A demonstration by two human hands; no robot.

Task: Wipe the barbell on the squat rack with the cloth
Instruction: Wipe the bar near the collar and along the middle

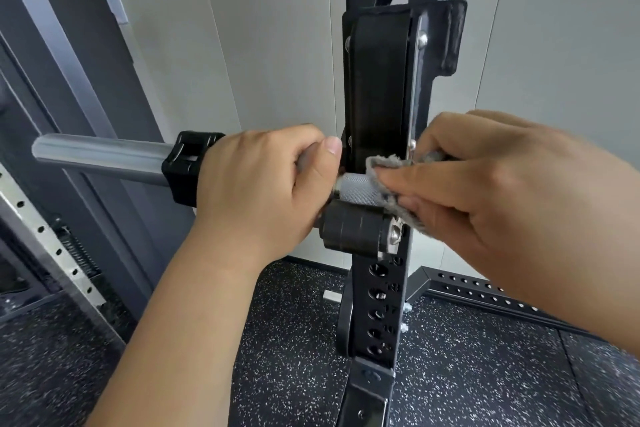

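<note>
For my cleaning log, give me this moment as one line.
phase: wiping | left hand: grips barbell beside collar | right hand: holds grey cloth round knurled shaft | barbell: resting in rack hook

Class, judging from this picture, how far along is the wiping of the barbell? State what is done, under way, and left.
Done: the cloth is picked up and on the barbell; no wiped stretch can be told apart. Under way: the right hand presses it round the knurled shaft at the rack hook, while the left hand grips the bar. Probably left: the smooth sleeve beyond the collar.
</note>
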